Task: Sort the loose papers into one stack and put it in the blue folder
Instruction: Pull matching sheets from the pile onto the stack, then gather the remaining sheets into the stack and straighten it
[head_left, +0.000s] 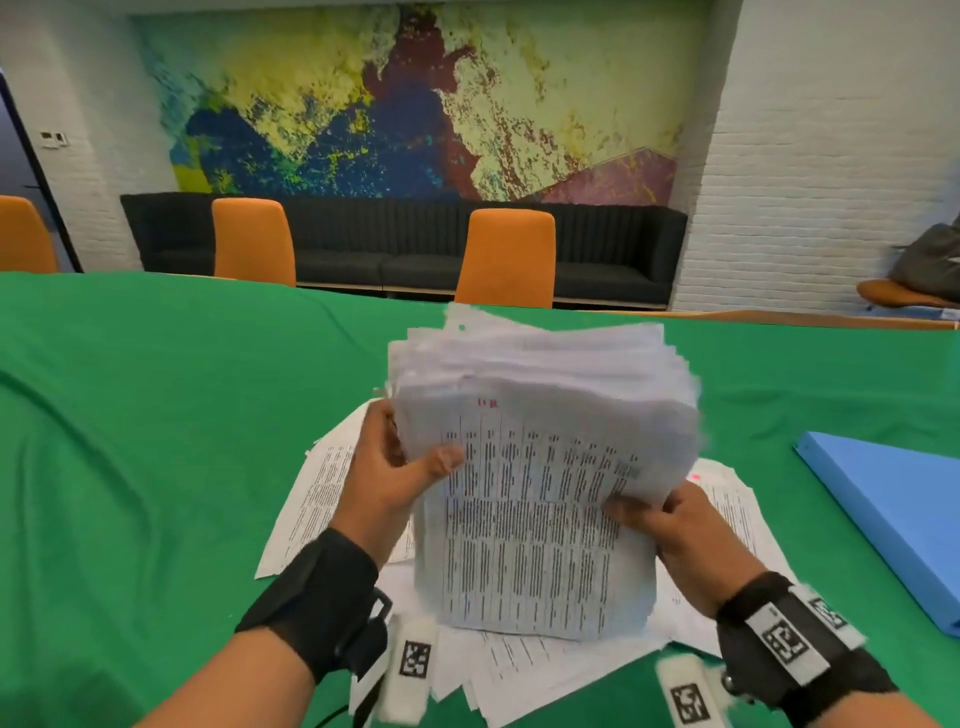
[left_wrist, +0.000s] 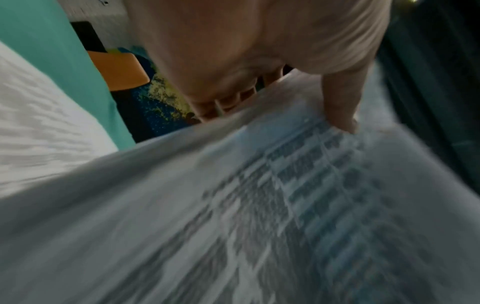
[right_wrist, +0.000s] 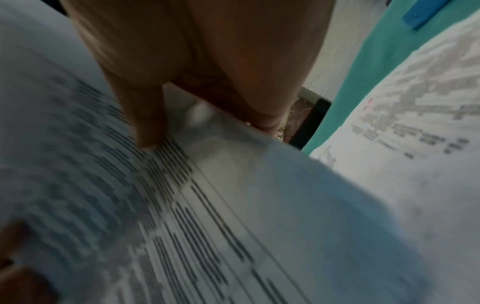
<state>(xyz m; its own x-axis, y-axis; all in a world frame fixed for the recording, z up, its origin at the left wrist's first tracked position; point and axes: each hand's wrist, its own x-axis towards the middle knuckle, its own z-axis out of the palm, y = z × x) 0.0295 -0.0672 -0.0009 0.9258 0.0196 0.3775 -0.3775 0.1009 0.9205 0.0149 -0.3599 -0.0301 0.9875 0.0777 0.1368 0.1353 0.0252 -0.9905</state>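
Observation:
A thick stack of printed papers (head_left: 540, 467) stands on its lower edge, upright and bent over at the top, above the green table. My left hand (head_left: 395, 483) grips its left side, thumb on the front sheet. My right hand (head_left: 670, 525) grips its right side, thumb on the front. Both wrist views show a thumb pressed on the blurred printed stack (left_wrist: 259, 205) (right_wrist: 182, 205). More loose sheets (head_left: 322, 488) lie flat under and around the stack. The blue folder (head_left: 888, 514) lies shut on the table at the right; a corner of it (right_wrist: 426, 12) shows in the right wrist view.
The green tablecloth (head_left: 156, 441) covers a wide table. Orange chairs (head_left: 506, 260) stand along the far edge, with a dark sofa (head_left: 405, 244) and a painted wall behind. Loose sheets (head_left: 519, 670) reach toward the near edge between my wrists.

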